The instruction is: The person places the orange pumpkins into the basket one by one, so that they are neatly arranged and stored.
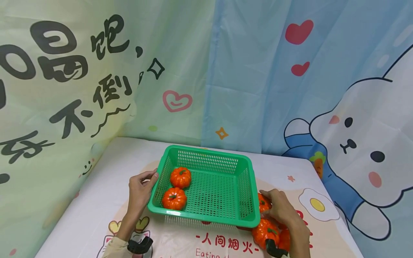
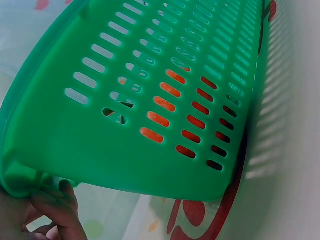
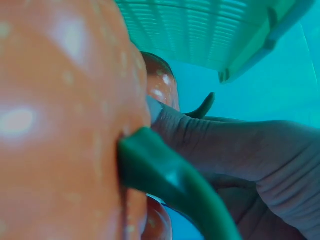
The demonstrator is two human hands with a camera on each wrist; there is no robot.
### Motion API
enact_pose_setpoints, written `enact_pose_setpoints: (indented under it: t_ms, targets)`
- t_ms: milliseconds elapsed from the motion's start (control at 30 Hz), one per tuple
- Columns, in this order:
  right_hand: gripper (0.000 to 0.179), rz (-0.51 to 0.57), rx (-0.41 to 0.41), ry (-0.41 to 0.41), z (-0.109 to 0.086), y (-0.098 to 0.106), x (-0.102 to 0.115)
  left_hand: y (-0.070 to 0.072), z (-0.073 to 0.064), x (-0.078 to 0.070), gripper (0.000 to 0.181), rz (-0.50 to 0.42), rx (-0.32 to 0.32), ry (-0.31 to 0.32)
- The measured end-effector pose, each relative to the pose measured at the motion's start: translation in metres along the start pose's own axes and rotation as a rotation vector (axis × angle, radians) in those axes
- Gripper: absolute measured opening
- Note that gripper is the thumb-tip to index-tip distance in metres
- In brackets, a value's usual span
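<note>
A green plastic basket (image 1: 211,152) with slotted walls sits mid-table, its near side slightly raised. Inside, along its left end, lie two small orange pumpkins (image 1: 174,199) with green stems. My left hand (image 1: 140,190) pinches the basket's left rim between thumb and fingers; the left wrist view shows the fingers (image 2: 57,210) under the rim corner. Just right of the basket, my right hand (image 1: 283,208) holds a pumpkin (image 1: 263,203) between thumb and fingers. Nearer me are more pumpkins (image 1: 265,232), partly hidden by that hand. One pumpkin (image 3: 65,120) fills much of the right wrist view.
A printed tablecloth (image 1: 129,154) with a fried-egg picture (image 1: 317,205) and red lettering covers the table. Behind the table hangs a printed curtain (image 1: 238,89) with hearts and a white cartoon animal. Black straps (image 1: 140,245) circle the wrists.
</note>
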State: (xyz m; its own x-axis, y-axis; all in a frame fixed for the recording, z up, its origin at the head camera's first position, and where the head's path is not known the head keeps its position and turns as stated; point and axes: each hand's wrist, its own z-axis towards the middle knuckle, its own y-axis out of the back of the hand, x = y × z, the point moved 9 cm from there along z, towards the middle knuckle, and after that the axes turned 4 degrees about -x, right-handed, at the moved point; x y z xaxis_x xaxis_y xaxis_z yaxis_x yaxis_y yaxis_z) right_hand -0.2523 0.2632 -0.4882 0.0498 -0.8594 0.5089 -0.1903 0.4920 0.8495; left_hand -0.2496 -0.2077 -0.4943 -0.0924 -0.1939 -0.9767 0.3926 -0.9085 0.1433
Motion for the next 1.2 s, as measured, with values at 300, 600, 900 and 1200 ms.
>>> enact_pose_setpoints:
  t_ms: [300,600,900,1200]
  targets:
    - [0.078,0.012,-0.008,0.023,-0.002,-0.001,0.0,0.0,0.0,0.0,0.025,0.01,-0.006,-0.01]
    - [0.079,0.002,-0.002,-0.014,-0.005,0.0,-0.003,-0.001,0.0,0.002,0.026,-0.005,0.004,-0.003]
    - [0.08,-0.012,-0.013,0.001,-0.008,0.005,-0.002,-0.001,0.0,0.002,0.025,-0.01,0.008,-0.01]
    - [0.079,-0.012,-0.004,-0.056,-0.012,0.014,0.0,0.0,0.002,0.0,0.026,-0.015,0.008,-0.015]
